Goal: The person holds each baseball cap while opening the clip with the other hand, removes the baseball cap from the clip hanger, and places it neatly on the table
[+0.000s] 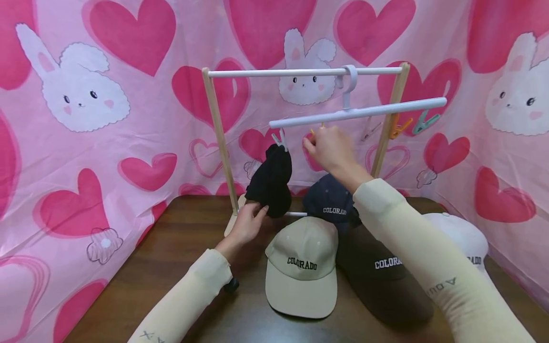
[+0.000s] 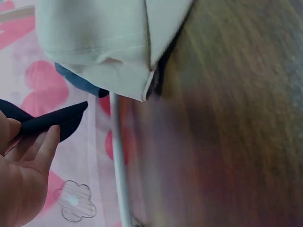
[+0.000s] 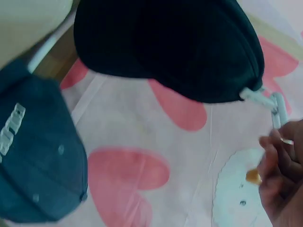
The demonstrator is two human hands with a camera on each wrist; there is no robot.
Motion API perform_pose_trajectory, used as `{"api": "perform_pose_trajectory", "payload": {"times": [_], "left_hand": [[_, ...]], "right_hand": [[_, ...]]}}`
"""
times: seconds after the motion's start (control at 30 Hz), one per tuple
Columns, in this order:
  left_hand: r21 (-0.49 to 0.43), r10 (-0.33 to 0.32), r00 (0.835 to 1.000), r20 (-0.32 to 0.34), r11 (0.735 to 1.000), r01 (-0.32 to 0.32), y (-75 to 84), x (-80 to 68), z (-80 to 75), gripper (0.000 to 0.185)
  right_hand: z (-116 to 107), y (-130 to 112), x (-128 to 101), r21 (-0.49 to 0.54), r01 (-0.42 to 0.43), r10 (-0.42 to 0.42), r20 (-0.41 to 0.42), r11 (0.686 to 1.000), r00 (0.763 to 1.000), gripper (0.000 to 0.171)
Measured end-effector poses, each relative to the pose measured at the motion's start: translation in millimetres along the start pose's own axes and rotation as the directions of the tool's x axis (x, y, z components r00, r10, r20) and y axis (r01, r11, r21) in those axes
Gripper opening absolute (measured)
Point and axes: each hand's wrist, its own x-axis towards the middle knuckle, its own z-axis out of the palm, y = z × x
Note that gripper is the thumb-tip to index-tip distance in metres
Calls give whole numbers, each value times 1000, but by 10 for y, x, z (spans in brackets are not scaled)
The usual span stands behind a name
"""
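Note:
A black cap [image 1: 270,181] hangs by a pale grey clip [image 1: 280,140] from the left end of a white hanger [image 1: 360,112], which tilts down to the left. My left hand [image 1: 246,224] pinches the cap's brim between thumb and fingers, also seen in the left wrist view. Just under the hanger bar, my right hand [image 1: 332,147] has its fingers curled at a yellow clip [image 3: 253,176]. The hand hides most of this clip; only small yellow parts show beside the fingers. In the right wrist view the black cap and its clip are beyond this hand.
The hanger hooks over a white rail [image 1: 274,73] on wooden posts. Orange [image 1: 400,127] and teal clips [image 1: 426,122] hang at its right. Beige [image 1: 302,267], navy [image 1: 328,197], dark brown [image 1: 386,281] and white caps [image 1: 456,233] sit on the wooden table [image 1: 141,281].

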Motion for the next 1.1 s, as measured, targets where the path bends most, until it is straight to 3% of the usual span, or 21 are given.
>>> {"api": "perform_pose_trajectory", "payload": {"times": [0.17, 0.37, 0.63, 0.93, 1.1], "left_hand": [[-26, -3, 1000, 1, 1000, 3, 82, -29, -27, 21], [-31, -1, 1000, 2, 1000, 1, 126, -82, -44, 19], [37, 138, 989, -54, 990, -137, 161, -78, -64, 18], [71, 152, 987, -43, 986, -148, 185, -95, -58, 13], [76, 146, 989, -31, 987, -143, 170, -107, -63, 15]], "right_hand": [[90, -133, 51, 129, 0, -8, 60, 992, 998, 35], [195, -253, 98, 155, -7, 0, 46, 988, 999, 37], [273, -395, 207, 182, -66, 57, 52, 981, 997, 38], [283, -492, 286, 129, -176, 169, 65, 976, 983, 39], [264, -494, 289, 69, -157, 151, 90, 985, 984, 35]]}}
